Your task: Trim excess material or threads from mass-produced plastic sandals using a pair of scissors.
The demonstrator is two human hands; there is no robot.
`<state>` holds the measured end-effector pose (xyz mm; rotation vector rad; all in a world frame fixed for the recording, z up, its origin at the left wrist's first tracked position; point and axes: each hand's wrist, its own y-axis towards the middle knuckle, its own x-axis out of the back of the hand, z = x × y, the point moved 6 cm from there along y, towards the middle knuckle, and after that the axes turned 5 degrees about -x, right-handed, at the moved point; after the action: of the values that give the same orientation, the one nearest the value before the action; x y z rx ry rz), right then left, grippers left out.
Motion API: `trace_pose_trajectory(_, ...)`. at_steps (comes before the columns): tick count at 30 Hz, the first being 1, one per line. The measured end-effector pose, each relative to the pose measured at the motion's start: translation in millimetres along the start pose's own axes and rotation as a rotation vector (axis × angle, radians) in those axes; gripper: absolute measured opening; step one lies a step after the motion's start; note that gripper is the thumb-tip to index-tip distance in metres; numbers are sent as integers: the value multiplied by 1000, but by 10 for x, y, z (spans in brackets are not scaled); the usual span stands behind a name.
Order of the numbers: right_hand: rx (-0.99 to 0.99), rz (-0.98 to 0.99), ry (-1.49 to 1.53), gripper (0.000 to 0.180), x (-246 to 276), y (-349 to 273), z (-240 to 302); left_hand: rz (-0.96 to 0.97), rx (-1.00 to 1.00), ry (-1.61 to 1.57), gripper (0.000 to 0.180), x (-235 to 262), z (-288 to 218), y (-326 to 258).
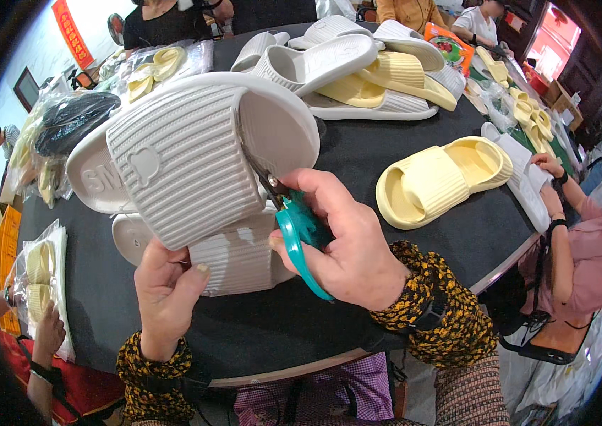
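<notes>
I'd keep my left hand (166,287) clamped on the grey slide (194,156) raised over the table (358,156) centre, and, right hand (347,238) gripping the teal scissors (294,227), snip shallowly at the strap's 3 o'clock edge, tips clear of my thumb.

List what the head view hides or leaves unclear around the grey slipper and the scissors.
- Scissors: the blade tips are hidden behind the grey slipper; the right hand covers the handle loops.
- Second grey slipper: mostly covered by the raised one and the left hand.
- Bagged slippers: blurred by plastic, bent at the rim.
</notes>
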<state>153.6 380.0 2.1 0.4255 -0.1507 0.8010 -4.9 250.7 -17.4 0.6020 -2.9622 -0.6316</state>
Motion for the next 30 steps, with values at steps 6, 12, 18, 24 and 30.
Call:
trace_pose_trajectory(6, 6, 7, -10, 47, 3, 2, 14, 8, 20, -10, 54, 29, 20, -23)
trace_pose_trajectory(12, -1, 16, 30, 46, -8, -1, -8, -12, 31, 2, 54, 32, 13, -21)
trace_pose_trajectory(18, -63, 14, 57, 47, 3, 14, -45, 1, -9, -27, 52, 0, -12, 39)
trace_pose_trajectory(24, -23, 12, 27, 48, -11, 10, -17, 13, -26, 0, 53, 10, -38, 31)
trace_pose_trajectory(30, 3, 40, -18, 45, -9, 4, -36, -5, -2, -15, 56, 20, -9, 5)
